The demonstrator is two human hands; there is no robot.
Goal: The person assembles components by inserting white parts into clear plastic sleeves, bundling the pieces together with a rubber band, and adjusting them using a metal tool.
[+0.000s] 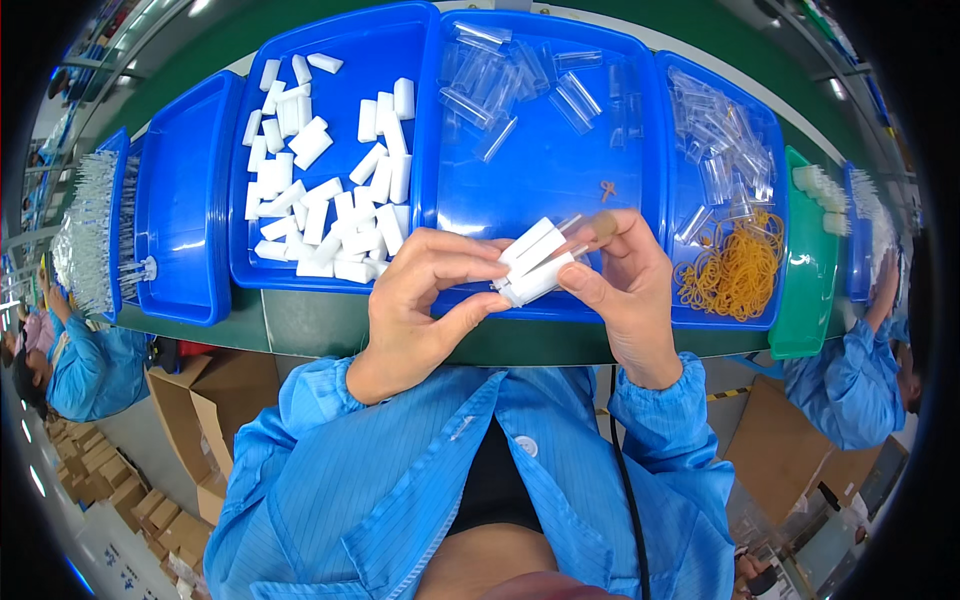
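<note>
Two white rectangular blocks (536,250) lie side by side, tilted, between my hands above the near edge of the middle blue tray (540,190). Clear plastic shows at their ends; how it joins the blocks is hard to make out. My left hand (420,310) pinches their left end between thumb and fingers. On the right end, my right hand (640,290) presses its thumb against the lower block, with its fingers curled behind. A tan cover (604,224) sits on one right fingertip. Further up the middle tray lie several clear plastic pieces (495,85).
A blue tray (340,85) on the left holds many white blocks. The right tray (672,150) holds clear pieces and orange rubber bands (738,270). Beyond it stands a green tray (800,300). Co-workers in blue (100,365) sit at both sides; cardboard boxes (220,400) stand below.
</note>
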